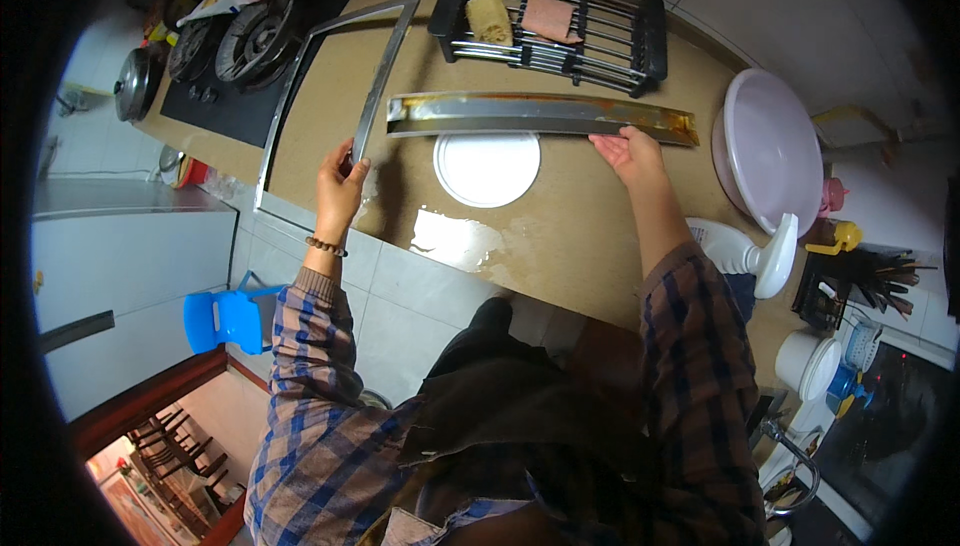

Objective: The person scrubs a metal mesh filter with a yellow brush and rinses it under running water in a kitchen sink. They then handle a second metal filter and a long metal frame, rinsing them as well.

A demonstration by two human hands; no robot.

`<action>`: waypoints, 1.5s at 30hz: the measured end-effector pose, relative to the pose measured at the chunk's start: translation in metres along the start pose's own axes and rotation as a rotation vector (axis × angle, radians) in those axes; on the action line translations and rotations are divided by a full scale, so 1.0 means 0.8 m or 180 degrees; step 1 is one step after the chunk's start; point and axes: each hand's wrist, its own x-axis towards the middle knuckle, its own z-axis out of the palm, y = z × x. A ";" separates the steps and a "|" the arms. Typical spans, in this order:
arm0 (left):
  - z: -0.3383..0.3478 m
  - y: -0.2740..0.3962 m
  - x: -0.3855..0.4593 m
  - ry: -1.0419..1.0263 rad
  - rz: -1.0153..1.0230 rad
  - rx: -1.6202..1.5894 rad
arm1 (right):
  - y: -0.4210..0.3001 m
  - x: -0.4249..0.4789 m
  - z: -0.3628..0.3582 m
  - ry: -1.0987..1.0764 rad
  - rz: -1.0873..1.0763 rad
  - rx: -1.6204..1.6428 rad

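My left hand [341,189] grips the near end of a thin rectangular metal frame [381,69], which I hold over the counter's left part. With the fingertips of my right hand [632,156] I hold the lower edge of a long metal trough [540,112], near its right end; brown, greasy stains mark its inside. Partly behind the trough lies a round white lid [487,171] on the counter. Above it stands a metal rack with black ends [655,43], bearing a yellowish sponge [489,19] and a pink cloth or sponge [548,16].
A gas hob [225,107] is at the upper left. At the right stand a pale basin [780,148], a white spray bottle [776,257] and a white tub [806,366]. Liquid [454,238] wets the counter's front edge. A blue plastic chair [225,321] is on the floor.
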 end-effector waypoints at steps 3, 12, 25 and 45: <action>0.002 -0.008 0.000 -0.0063 -0.0166 -0.0440 | -0.003 0.021 -0.038 -0.0439 0.0287 -0.0178; 0.019 -0.060 0.003 -0.0880 -0.0241 -0.1353 | 0.065 -0.120 -0.011 -0.0992 0.0746 0.0207; 0.003 0.036 -0.201 -0.1910 0.0437 0.0196 | 0.172 -0.378 -0.141 -0.1453 0.1065 0.1630; 0.350 0.377 -0.584 -0.5186 0.0119 -0.2067 | 0.271 -0.495 -0.712 0.1395 -0.1058 0.3141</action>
